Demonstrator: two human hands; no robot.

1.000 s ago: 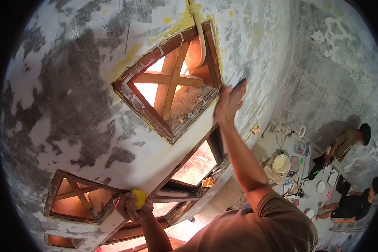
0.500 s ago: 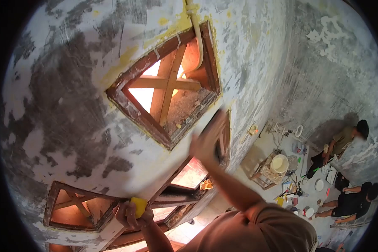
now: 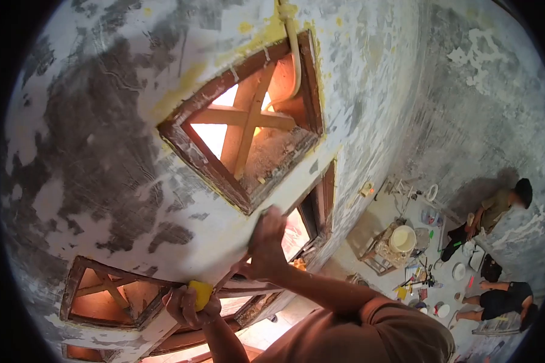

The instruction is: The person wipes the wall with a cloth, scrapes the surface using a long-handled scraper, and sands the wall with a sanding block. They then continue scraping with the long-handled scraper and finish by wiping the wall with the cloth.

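Observation:
My left hand (image 3: 188,308) is closed around a small yellow block-like piece (image 3: 200,294), held close to the wall beside the lower window opening. My right hand (image 3: 267,251) is against the narrow band of wall between the openings, its fingers blurred by motion. A dark, thin edge shows along its fingers, but I cannot make out what it belongs to. The wall (image 3: 181,199) is patchy white and grey. Above the right hand is a wood-framed opening (image 3: 209,166) with crossed boards.
Another crossed-board opening (image 3: 103,294) lies at lower left. A pale pipe (image 3: 296,60) enters the upper opening. At right, far below, a white bucket (image 3: 402,239) stands among scattered tools. One person (image 3: 493,209) is by the far wall, another (image 3: 505,300) lower down.
My right hand has swept down and left along the wall, towards my left hand. My left hand keeps hold of the yellow piece. The lower person at right has bent over.

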